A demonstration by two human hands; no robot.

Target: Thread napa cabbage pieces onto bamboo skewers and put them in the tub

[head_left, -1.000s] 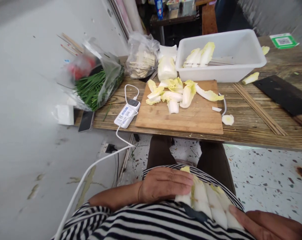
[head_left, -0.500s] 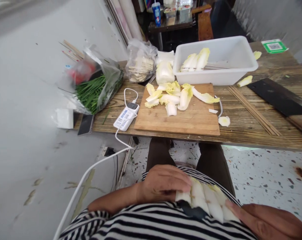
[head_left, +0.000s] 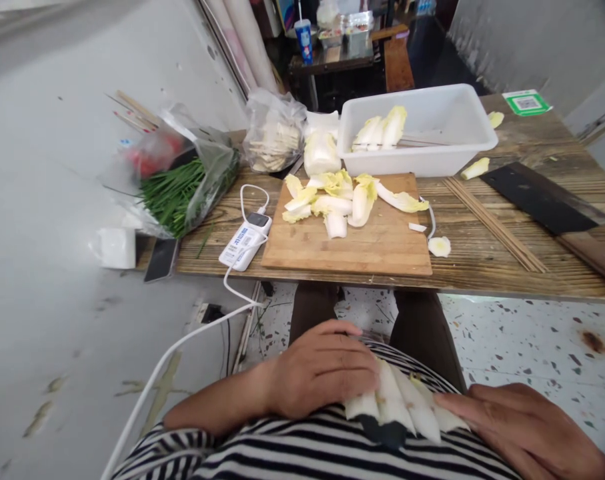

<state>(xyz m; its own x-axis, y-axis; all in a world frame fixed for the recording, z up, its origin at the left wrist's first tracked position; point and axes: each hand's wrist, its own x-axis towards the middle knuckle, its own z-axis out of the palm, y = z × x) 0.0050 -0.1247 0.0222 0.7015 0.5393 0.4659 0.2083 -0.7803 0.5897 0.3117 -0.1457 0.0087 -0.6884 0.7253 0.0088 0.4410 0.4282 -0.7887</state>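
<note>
Close to my striped shirt I hold a row of white cabbage leaf pieces (head_left: 402, 403). My left hand (head_left: 322, 370) grips the left end of the row with fingers curled over it. My right hand (head_left: 522, 427) lies flat at the right end, fingertips touching the leaves. On the wooden table ahead, a cutting board (head_left: 352, 240) carries more loose cabbage leaves (head_left: 339, 197). Behind it stands a white plastic tub (head_left: 417, 130) with skewered cabbage inside.
A bundle of bamboo skewers (head_left: 495, 223) and a black cleaver (head_left: 537, 200) lie right of the board. Left of it are a white power bank (head_left: 245, 240) with a cable, a bag of chives (head_left: 182, 183) and a bag of white slices (head_left: 275, 137).
My hands have pressed the leaf pieces closer together, and my right hand has come further into view. The view has tilted up slightly, showing more of the far room.
</note>
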